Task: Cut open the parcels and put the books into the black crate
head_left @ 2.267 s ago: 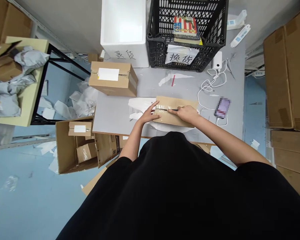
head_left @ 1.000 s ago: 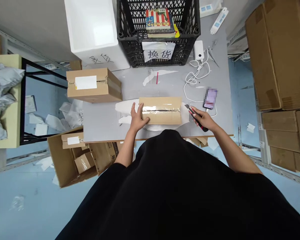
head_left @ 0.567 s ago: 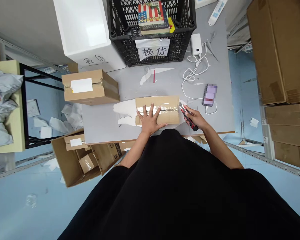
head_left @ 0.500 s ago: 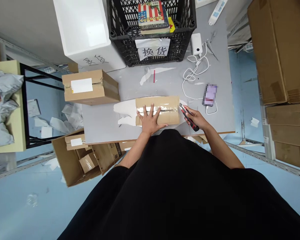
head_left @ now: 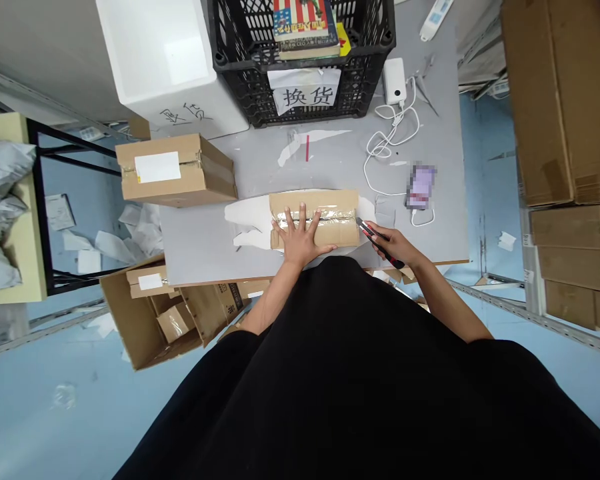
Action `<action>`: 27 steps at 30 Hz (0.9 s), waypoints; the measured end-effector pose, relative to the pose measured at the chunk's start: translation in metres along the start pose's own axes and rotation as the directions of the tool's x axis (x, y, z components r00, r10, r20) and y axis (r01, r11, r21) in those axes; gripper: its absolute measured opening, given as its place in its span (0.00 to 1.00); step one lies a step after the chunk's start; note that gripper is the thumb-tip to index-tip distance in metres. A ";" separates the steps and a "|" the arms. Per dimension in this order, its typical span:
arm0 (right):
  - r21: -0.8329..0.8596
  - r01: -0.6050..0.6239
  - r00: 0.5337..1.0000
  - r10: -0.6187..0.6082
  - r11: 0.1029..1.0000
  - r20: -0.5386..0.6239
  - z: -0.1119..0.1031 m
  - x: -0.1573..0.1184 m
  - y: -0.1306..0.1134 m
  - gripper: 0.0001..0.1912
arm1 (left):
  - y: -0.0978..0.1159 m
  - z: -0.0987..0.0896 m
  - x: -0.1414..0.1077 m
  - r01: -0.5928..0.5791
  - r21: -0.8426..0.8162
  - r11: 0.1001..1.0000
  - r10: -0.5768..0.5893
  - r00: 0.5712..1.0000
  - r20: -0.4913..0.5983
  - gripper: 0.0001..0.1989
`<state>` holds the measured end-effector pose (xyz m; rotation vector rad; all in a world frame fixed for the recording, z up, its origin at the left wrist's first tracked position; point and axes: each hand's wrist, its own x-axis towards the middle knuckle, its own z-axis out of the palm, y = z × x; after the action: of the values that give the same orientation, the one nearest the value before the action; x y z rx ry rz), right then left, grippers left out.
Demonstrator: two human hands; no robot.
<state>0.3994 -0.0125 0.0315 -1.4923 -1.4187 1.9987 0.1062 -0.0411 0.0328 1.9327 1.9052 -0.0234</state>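
Note:
A brown cardboard box (head_left: 337,233) with clear tape along its middle seam lies on white paper wrapping (head_left: 250,215) near the table's front edge. My left hand (head_left: 301,241) rests flat on the left half of its top, fingers spread. In my right hand (head_left: 394,245) is a red and black utility knife (head_left: 381,245), gripped by the handle. Its tip points up and left and meets the box's right edge at the taped seam; whether the blade has gone into the tape is too small to tell.
A second taped box (head_left: 177,175) stands at the left, before a white bin (head_left: 155,53). At the back a black crate (head_left: 260,100) holds books (head_left: 305,33). A phone (head_left: 421,187) with a white cable (head_left: 380,143) lies right. An open carton (head_left: 130,333) sits below the table.
My right hand has brought the knife slightly down, its tip now at the right end of the box's seam. My left hand stays flat on the box. The camera view has shifted slightly.

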 end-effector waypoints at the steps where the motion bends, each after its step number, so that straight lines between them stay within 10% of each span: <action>1: 0.009 0.001 1.000 -0.001 1.000 -0.004 0.000 -0.002 0.001 0.37 | 0.000 0.000 0.000 0.001 0.004 1.000 -0.001 1.000 0.001 0.57; 12: 0.108 -0.053 0.999 0.052 0.993 0.016 0.008 -0.025 0.024 0.40 | 0.001 -0.001 -0.001 0.009 -0.065 0.998 -0.009 1.000 -0.007 0.57; 17: 0.153 -0.094 0.974 0.123 0.984 -0.192 0.010 -0.009 0.063 0.36 | -0.005 0.000 -0.003 -0.061 -0.223 0.973 0.041 0.995 -0.092 0.53; 22: -0.255 -0.249 0.822 0.065 0.934 -0.566 0.018 0.030 0.104 0.15 | -0.026 0.000 -0.016 -0.001 -0.311 0.951 -0.061 0.980 -0.191 0.43; 27: -0.468 -0.325 0.806 -0.019 0.822 -0.592 0.032 0.056 0.118 0.07 | -0.064 0.021 -0.039 0.145 -0.510 0.848 -0.366 0.856 -0.365 0.41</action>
<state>0.3860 -0.0479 -0.0978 -2.2772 -1.6824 1.0322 0.0488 -0.0868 0.0076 1.4123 2.1923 0.8028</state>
